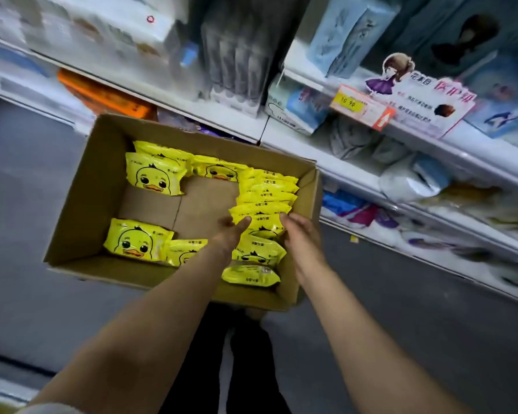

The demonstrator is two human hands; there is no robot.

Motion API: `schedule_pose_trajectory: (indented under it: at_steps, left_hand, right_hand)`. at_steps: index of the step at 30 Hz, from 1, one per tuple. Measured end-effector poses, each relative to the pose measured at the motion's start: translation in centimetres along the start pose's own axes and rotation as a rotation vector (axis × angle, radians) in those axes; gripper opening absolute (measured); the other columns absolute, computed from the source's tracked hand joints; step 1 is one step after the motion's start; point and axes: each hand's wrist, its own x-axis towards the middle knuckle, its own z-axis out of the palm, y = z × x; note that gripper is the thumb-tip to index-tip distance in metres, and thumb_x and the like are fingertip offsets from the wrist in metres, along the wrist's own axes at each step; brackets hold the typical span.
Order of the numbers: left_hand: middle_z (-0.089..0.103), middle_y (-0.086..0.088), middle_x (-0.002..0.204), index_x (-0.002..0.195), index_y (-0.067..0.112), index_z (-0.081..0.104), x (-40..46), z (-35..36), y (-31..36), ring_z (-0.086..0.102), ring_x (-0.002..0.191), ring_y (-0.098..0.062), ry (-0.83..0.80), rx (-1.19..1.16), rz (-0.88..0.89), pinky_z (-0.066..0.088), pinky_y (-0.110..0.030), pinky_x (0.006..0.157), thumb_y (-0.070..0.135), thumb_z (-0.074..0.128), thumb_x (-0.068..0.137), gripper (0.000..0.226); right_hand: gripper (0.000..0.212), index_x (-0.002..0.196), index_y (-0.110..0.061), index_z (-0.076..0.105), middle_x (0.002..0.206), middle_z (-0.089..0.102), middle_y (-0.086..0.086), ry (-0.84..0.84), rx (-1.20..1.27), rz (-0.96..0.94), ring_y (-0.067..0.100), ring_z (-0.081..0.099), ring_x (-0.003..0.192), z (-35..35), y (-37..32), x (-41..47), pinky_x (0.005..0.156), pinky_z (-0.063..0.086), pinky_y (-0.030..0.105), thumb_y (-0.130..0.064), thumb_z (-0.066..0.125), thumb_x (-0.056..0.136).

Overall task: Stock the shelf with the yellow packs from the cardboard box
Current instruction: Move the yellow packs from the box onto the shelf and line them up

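Beyond both hands and off to the right of them run white metal shelves (335, 162), their edges smooth and glossy, loaded with soft plastic-wrapped goods that are mostly blurred. On the shelf lip up and right of the right hand sits an orange and yellow price tag (360, 107) beside a pink card sign (425, 106) with a cartoon figure. The floor (21, 204) under and left of the hands is dull grey and matte.

Directly under the hands stands the cardboard box (102, 186), a brown corrugated rectangle, open-topped, its bare bottom showing between the packs just ahead and left of the left hand. The yellow packs (265, 198) are shiny, pillow-shaped plastic pouches printed with a duck face; a row of them stands on edge along the box wall between and beyond the two hands, and others lie flat to the left of the left hand, nearer and farther.

The left hand (229, 234) has its fingers extended and pressed against the left side of the upright row. The right hand (301, 231) curls its fingers over the row's right side. Together they clasp packs between them.
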Motion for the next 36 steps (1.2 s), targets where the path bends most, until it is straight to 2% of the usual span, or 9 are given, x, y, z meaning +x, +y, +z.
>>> schedule_pose_trajectory:
  at_steps: [4, 9, 14, 17, 19, 26, 31, 33, 36]
  left_hand:
    - [0.057, -0.004, 0.112, 0.129, 0.001, 0.056, 1.9, 1.6, -1.7, 0.056, 0.11, -0.021, 0.05, 0.117, 0.085, 0.044, -0.033, 0.093, 0.021, 0.075, 0.086, 0.051]
    - [0.063, -0.011, 0.114, 0.13, 0.005, 0.052, 3.5, 2.5, -3.4, 0.064, 0.105, -0.03, 0.177, 0.188, 0.039, 0.05, -0.036, 0.086, 0.021, 0.079, 0.081, 0.059]
    - [0.066, -0.009, 0.11, 0.121, 0.011, 0.06, 4.5, 2.8, -3.8, 0.063, 0.093, -0.029, 0.207, 0.23, 0.028, 0.044, -0.027, 0.07, 0.023, 0.074, 0.086, 0.039]
    - [0.069, -0.009, 0.104, 0.091, 0.023, 0.063, 5.0, 2.1, -4.0, 0.062, 0.095, -0.028, 0.267, 0.297, 0.027, 0.043, -0.027, 0.065, 0.033, 0.074, 0.085, 0.016]
    - [0.067, -0.007, 0.091, 0.074, 0.024, 0.056, 5.2, 1.9, -4.1, 0.062, 0.097, -0.033, 0.272, 0.33, 0.114, 0.048, -0.032, 0.072, 0.035, 0.074, 0.083, 0.022]
    - [0.06, -0.009, 0.092, 0.093, 0.013, 0.052, 0.3, -1.5, -2.1, 0.052, 0.085, -0.021, 0.116, 0.08, 0.365, 0.041, -0.033, 0.075, 0.027, 0.055, 0.099, 0.015]
    - [0.057, -0.005, 0.103, 0.099, 0.02, 0.052, -1.8, -5.0, -0.1, 0.051, 0.099, -0.023, 0.139, -0.03, 0.328, 0.04, -0.036, 0.087, 0.038, 0.051, 0.099, 0.018]
    - [0.056, 0.001, 0.097, 0.098, 0.021, 0.053, -2.5, -5.6, 0.6, 0.051, 0.094, -0.02, 0.133, -0.079, 0.322, 0.04, -0.033, 0.083, 0.041, 0.051, 0.099, 0.019]
    - [0.058, -0.002, 0.108, 0.114, 0.013, 0.054, -3.7, -6.4, 1.5, 0.053, 0.096, -0.015, 0.109, -0.148, 0.305, 0.038, -0.027, 0.075, 0.043, 0.05, 0.099, 0.034]
  right_hand:
    - [0.035, 0.119, -0.016, 0.065, 0.124, 0.066, 0.001, -0.002, 0.01, -0.013, 0.014, 0.06, 0.114, -1.0, 2.3, 1.0, 0.095, 0.048, 0.031, -0.031, 0.073, 0.088]
    - [0.037, 0.121, -0.018, 0.064, 0.123, 0.065, 0.0, -0.035, 0.02, -0.018, 0.011, 0.06, 0.115, -1.4, 3.0, 1.2, 0.098, 0.049, 0.031, -0.032, 0.073, 0.088]
    - [0.038, 0.124, -0.021, 0.062, 0.122, 0.063, -0.002, -0.089, 0.007, -0.018, 0.008, 0.059, 0.11, -1.3, 3.1, 1.8, 0.09, 0.046, 0.025, -0.033, 0.072, 0.089]
    - [0.038, 0.123, -0.021, 0.062, 0.122, 0.063, -0.003, -0.1, 0.002, -0.017, 0.01, 0.059, 0.113, -1.1, 3.3, 2.3, 0.099, 0.047, 0.03, -0.033, 0.072, 0.088]
    - [0.039, 0.123, -0.021, 0.063, 0.122, 0.063, -0.004, -0.097, 0.002, -0.025, 0.009, 0.059, 0.113, -0.9, 3.3, 2.6, 0.1, 0.047, 0.032, -0.034, 0.073, 0.087]
    - [0.043, 0.122, -0.02, 0.059, 0.125, 0.063, 0.002, -0.015, -0.002, -0.068, 0.016, 0.059, 0.113, -0.4, 2.5, 2.3, 0.099, 0.048, 0.032, -0.031, 0.077, 0.085]
    - [0.077, 0.145, -0.024, 0.043, 0.148, 0.045, -0.002, -0.112, -0.112, -0.073, 0.017, 0.045, 0.132, 0.5, 0.7, 0.7, 0.107, 0.038, 0.035, -0.043, 0.08, 0.079]
    - [0.089, 0.151, -0.022, 0.036, 0.153, 0.04, -0.001, -0.197, -0.065, 0.007, 0.018, 0.043, 0.134, 1.0, 0.2, -0.1, 0.107, 0.037, 0.037, -0.044, 0.08, 0.077]
    - [0.111, 0.153, -0.024, 0.031, 0.151, 0.042, -0.005, -0.269, -0.023, 0.122, 0.025, 0.042, 0.138, 2.3, -0.6, -2.0, 0.109, 0.038, 0.052, -0.057, 0.087, 0.062]
